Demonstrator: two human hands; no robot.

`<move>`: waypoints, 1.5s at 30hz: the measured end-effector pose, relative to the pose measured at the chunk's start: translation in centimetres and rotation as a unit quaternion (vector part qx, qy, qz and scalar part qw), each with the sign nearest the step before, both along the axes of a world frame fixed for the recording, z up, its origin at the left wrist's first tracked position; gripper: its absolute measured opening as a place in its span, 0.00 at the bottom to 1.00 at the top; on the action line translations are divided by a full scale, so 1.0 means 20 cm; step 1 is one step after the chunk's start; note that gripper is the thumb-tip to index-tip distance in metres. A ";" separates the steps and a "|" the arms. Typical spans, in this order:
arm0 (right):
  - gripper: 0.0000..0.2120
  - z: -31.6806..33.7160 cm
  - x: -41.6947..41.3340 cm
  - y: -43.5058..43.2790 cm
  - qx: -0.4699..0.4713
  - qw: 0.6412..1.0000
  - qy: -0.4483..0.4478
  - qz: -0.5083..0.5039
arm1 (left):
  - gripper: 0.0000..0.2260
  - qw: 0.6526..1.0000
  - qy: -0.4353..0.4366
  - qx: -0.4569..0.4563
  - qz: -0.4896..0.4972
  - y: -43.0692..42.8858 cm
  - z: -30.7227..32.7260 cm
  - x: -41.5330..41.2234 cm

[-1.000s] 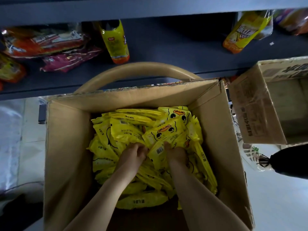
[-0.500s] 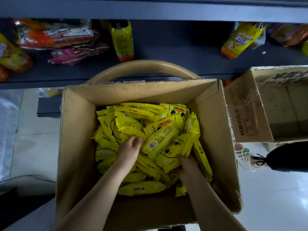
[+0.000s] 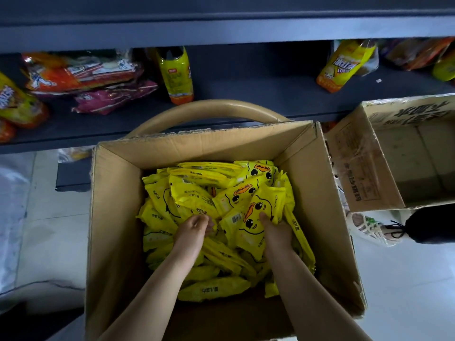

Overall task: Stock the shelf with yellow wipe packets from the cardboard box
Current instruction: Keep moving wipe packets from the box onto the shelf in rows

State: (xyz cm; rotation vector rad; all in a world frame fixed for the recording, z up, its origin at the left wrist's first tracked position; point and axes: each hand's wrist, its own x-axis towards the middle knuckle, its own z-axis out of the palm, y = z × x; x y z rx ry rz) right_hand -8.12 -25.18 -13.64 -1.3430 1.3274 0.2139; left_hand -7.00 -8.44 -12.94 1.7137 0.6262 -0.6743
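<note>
An open cardboard box [image 3: 118,217] in front of me holds a heap of yellow wipe packets [image 3: 197,190] printed with duck faces. Both my hands are down inside it. My left hand [image 3: 192,232] curls its fingers round packets at the middle of the heap. My right hand [image 3: 277,230] grips a bunch of duck-face packets [image 3: 256,212], thumb on top, fingers hidden underneath. The dark shelf [image 3: 246,89] runs across above the box.
Snack bags in orange and pink [image 3: 86,82] lie on the shelf's left, a yellow pouch [image 3: 176,75] stands at its middle, another yellow bag [image 3: 342,65] at the right. A second open cardboard box [image 3: 364,166] sits right. Someone's shoe [image 3: 366,227] is on the pale floor. A tan curved handle [image 3: 209,109] arches behind the box.
My right hand has slid back up the heap and taken a bunch of duck-face packets under its thumb. My left hand has dug slightly deeper. The view shifted a little.
</note>
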 end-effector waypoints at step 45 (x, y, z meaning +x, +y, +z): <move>0.25 0.10 -0.12 0.05 0.159 0.970 0.080 -0.164 | 0.28 0.986 0.029 -0.143 0.076 -0.15 -0.03 0.29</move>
